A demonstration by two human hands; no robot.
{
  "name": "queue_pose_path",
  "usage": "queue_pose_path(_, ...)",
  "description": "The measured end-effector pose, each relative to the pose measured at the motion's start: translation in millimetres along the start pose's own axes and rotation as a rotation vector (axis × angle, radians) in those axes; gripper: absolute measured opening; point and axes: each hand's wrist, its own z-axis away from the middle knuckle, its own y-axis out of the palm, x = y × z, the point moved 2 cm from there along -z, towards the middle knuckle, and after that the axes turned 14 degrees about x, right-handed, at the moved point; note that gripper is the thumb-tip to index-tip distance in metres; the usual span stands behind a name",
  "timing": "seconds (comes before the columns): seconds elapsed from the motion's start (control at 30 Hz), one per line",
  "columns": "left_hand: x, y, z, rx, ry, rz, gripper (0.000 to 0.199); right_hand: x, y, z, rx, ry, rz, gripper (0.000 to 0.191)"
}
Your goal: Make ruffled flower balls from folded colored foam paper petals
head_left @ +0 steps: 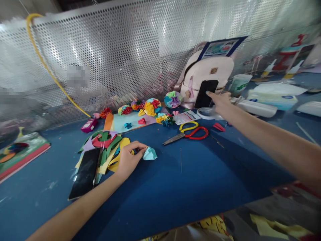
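Observation:
My left hand (131,155) is closed, thumb and fingers pinching a small folded piece of light-blue paper (149,153) just above the blue table. Farther off, my right hand (220,100) reaches out with one finger stretched to the dark screen of an upright phone (206,94), which leans on a cream backpack (213,68). Nothing shows in that hand; its other fingers are partly hidden. Between the hands lie scissors (187,133) with yellow and red handles, and a thin needle-like rod (181,160). Coloured paper strips (106,147) lie beside my left hand.
A second phone (85,172) lies on the left. Ruffled paper balls (152,106) line the back near a perforated metal panel (120,57). A roll of tape (206,113), a paper cup (240,84) and a tissue pack (273,99) are on the right.

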Motion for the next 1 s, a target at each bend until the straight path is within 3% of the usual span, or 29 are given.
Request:
queue_pose_path(0.2, -2, -1.1, 2, 0.001, 0.010, -0.025, 0.013, 14, 36, -2, -0.186, 0.077, -0.077, 0.090)
queue_pose_path(0.33, -5, -1.6, 4, 0.020, 0.013, -0.032, 0.013, 17, 51, 6, -0.267, 0.059, -0.089, 0.084)
queue_pose_path(0.47, -5, -1.5, 5, 0.013, 0.003, -0.026, 0.014, 13, 59, 7, -0.269, 0.075, -0.083, 0.081)
queue_pose_path(0.57, -4, -1.3, 5, 0.009, 0.002, -0.028, 0.014, 11, 60, 2, -0.233, 0.077, -0.080, 0.098)
queue_pose_path(0.73, -4, -1.5, 4, 0.015, 0.011, -0.021, 0.013, 8, 59, -5, -0.204, 0.055, -0.055, 0.103)
queue_pose_path(0.9, -4, -1.5, 5, 0.015, 0.020, -0.012, 0.013, 5, 47, -9, -0.208, -0.012, 0.023, 0.092)
queue_pose_path(1.0, -4, -1.1, 5, 0.013, 0.023, -0.003, 0.013, 1, 29, -16, -0.194, -0.132, 0.121, 0.068)
